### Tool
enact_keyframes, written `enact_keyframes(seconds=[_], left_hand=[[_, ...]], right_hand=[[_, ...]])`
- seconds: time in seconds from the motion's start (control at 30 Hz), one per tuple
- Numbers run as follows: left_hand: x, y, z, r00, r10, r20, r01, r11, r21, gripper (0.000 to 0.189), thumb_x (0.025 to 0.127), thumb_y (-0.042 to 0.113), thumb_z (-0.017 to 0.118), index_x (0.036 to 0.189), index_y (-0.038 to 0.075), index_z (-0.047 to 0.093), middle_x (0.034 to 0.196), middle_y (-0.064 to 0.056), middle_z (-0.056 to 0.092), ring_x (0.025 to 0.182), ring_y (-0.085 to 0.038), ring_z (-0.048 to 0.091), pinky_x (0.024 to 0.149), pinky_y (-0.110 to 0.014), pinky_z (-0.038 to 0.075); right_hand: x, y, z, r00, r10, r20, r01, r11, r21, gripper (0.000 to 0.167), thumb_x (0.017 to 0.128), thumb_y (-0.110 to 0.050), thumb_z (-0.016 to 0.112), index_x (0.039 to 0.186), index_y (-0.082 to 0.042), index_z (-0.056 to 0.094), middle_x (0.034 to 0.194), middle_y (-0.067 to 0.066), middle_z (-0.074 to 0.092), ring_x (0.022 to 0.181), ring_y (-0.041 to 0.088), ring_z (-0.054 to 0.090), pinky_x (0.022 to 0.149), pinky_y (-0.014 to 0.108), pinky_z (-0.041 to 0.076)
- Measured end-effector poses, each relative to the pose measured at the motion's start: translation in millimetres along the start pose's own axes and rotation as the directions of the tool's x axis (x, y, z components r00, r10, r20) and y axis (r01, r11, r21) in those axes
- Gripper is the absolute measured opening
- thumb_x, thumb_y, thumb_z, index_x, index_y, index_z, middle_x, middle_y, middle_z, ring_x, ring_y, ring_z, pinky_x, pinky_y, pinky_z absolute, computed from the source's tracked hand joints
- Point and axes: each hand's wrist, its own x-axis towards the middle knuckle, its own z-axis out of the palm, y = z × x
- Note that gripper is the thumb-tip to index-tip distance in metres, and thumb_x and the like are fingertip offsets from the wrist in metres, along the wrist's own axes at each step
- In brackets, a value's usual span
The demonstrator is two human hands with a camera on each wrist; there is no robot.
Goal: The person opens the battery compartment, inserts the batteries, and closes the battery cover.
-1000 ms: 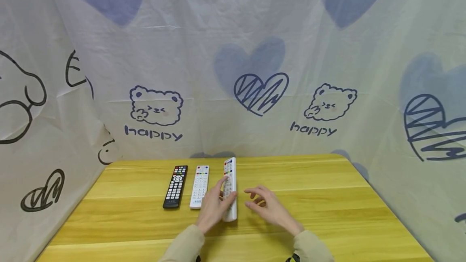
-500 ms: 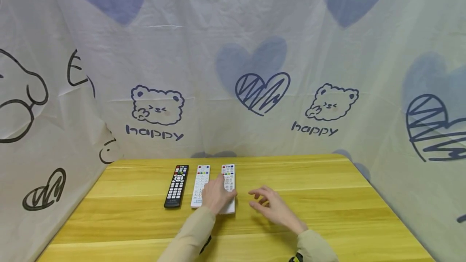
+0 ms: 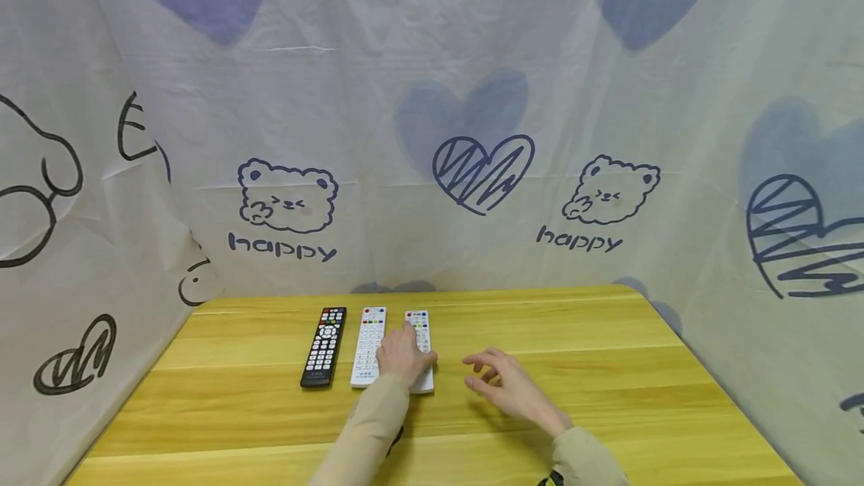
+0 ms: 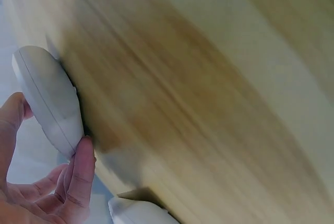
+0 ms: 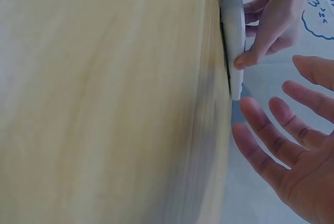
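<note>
My left hand (image 3: 401, 357) lies over a white remote control (image 3: 423, 337) on the table, thumb on its right side and fingers on its left. In the left wrist view, the thumb and fingers pinch the edges of this white remote control (image 4: 46, 96). Its lower middle is hidden under the hand in the head view. Just left of it lies a second white remote control (image 3: 369, 343), then a black remote control (image 3: 324, 347). My right hand (image 3: 511, 387) hovers to the right with nothing in it; its fingers are loosely bent and spread in the right wrist view.
The yellow wood-grain table (image 3: 607, 373) reaches back to a white curtain (image 3: 378, 126) printed with hearts and bears. Curtain also hangs on the left and right sides. The three remotes lie side by side, left of the table's middle.
The left hand has turned the tilted white remote flat onto the table and shifted it slightly left, nearer the second white one. The right hand has drifted a little to the right.
</note>
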Motion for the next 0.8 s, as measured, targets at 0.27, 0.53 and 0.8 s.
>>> enact_keyframes(seconds=[0.27, 0.53, 0.8], left_hand=[[1.1, 0.0, 5.5, 1.000, 0.002, -0.030, -0.002, 1.000, 0.012, 0.053, 0.071, 0.032, 0.088, 0.103, -0.003, 0.064, 0.084, -0.020, 0.068, 0.076, -0.035, 0.066, 0.071, -0.051, 0.060], [-1.5, -2.6, 0.7, 0.999, 0.045, -0.026, -0.043, 0.998, 0.054, 0.066, 0.078, 0.050, 0.083, 0.109, -0.005, 0.065, 0.079, -0.020, 0.067, 0.069, -0.034, 0.066, 0.061, -0.048, 0.059], [-1.1, -15.4, -21.6, 0.989, 0.123, -0.087, -0.121, 0.992, 0.023, 0.055, 0.085, 0.054, 0.075, 0.093, 0.000, 0.066, 0.072, -0.016, 0.064, 0.064, -0.034, 0.064, 0.051, -0.045, 0.054]], right_hand=[[0.4, 0.7, 0.4, 1.000, -0.005, 0.014, 0.005, 1.000, 0.008, 0.042, 0.101, -0.031, 0.061, 0.130, -0.002, 0.063, 0.113, 0.020, 0.062, 0.092, 0.021, 0.065, 0.074, 0.020, 0.055], [-1.3, 0.7, -0.4, 1.000, -0.002, -0.001, 0.002, 1.000, -0.009, 0.040, 0.100, -0.029, 0.062, 0.129, -0.001, 0.063, 0.113, 0.019, 0.062, 0.093, 0.022, 0.065, 0.074, 0.020, 0.055], [-1.7, 6.4, -0.4, 0.998, 0.021, -0.067, -0.025, 0.998, -0.060, 0.038, 0.097, -0.023, 0.067, 0.127, 0.000, 0.064, 0.113, 0.019, 0.063, 0.095, 0.023, 0.065, 0.077, 0.022, 0.056]])
